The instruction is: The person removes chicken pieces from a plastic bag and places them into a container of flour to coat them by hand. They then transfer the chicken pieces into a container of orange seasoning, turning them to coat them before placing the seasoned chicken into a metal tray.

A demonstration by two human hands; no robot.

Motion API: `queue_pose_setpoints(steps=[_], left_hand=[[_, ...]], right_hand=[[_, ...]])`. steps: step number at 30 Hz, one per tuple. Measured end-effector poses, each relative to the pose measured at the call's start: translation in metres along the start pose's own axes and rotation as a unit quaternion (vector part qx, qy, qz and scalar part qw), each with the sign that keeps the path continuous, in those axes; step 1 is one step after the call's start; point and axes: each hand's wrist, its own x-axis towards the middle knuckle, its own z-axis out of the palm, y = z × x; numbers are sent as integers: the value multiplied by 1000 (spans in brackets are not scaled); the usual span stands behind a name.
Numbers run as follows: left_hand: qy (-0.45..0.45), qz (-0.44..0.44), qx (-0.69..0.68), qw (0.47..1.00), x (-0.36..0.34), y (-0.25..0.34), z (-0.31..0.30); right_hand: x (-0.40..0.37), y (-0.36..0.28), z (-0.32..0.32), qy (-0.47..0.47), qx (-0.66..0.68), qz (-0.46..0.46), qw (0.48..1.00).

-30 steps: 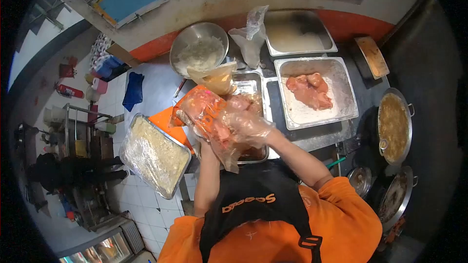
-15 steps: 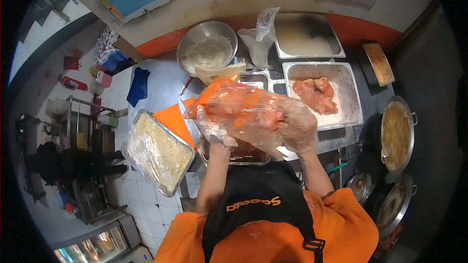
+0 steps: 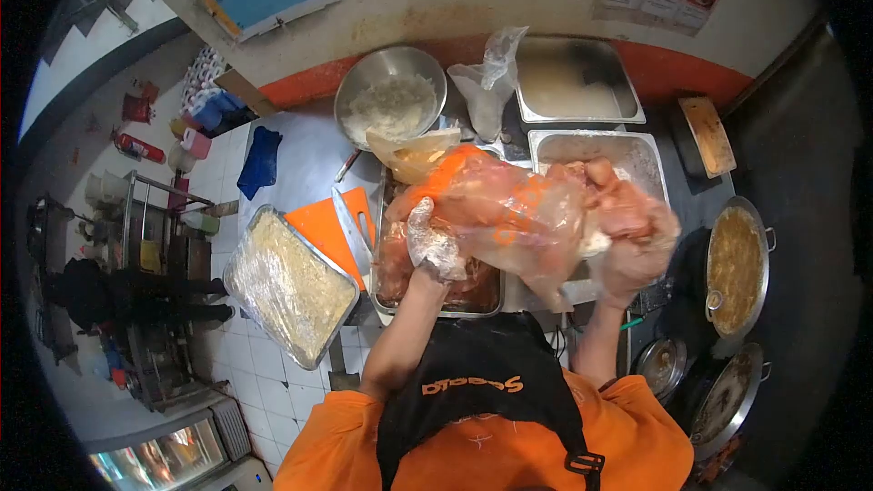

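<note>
A clear plastic bag of raw chicken [image 3: 509,205] with orange print is stretched sideways between my hands. My left hand [image 3: 435,245], white with flour, is closed on the bag's left part, above a metal tray of dark red marinated meat [image 3: 393,264]. My right hand [image 3: 632,268], smeared by motion, grips around the bag's right end. There, raw chicken pieces [image 3: 623,209] bulge at the bag's mouth, over the front of a flour-dusted steel pan [image 3: 650,159]. The bag and chicken hide much of that pan.
A knife [image 3: 352,227] lies on an orange cutting board [image 3: 327,235], beside a film-wrapped tray [image 3: 291,286]. Behind stand a bowl of flour [image 3: 391,100], a small plastic bag [image 3: 486,95] and a steel pan [image 3: 582,86]. Pots of oil [image 3: 738,255] stand at right.
The bag has moved right and its right end has swung over the floured pan. My right hand has moved right and slightly down; my left hand has shifted a little right.
</note>
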Motion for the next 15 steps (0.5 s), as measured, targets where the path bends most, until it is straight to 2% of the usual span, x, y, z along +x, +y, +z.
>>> queue_pose_setpoints(steps=[1, 3, 4, 6, 7, 9, 10, 11, 12, 13, 15], left_hand=[[-1, 0, 0, 1000, 6, 0, -5], [-25, 3, 22, 999, 19, 3, -14], [-28, 0, 26, 999, 22, 3, -14], [-61, -42, -65, 995, 25, 1, -6], [-65, -42, -64, 995, 28, 1, -10], [-129, -70, -71, 987, 32, 3, -26], [-131, -70, -70, 986, 35, 10, -25], [-149, -57, -64, 985, 35, 18, -26], [-159, -44, -58, 985, 27, 26, -32], [-65, 24, -24, 997, 26, 33, -50], [-49, 32, -16, 998, 16, 49, -59]], right_hand=[[11, 2, -3, 1, 0, 0, 1000], [44, -5, -8, -26, 53, 167, 984], [40, 5, -11, -22, 52, 170, 984], [41, 9, -12, -233, 142, 217, 937], [25, 1, -5, -204, 207, 233, 928], [-11, 12, 20, -335, 191, 131, 914], [-20, -5, 29, -405, 226, 128, 876], [-35, -17, 42, -449, 199, 62, 869], [-57, -22, 60, -464, 196, 81, 860], [-83, -15, 79, -438, 195, -11, 878], [-99, -26, 105, -431, 197, 14, 880]])
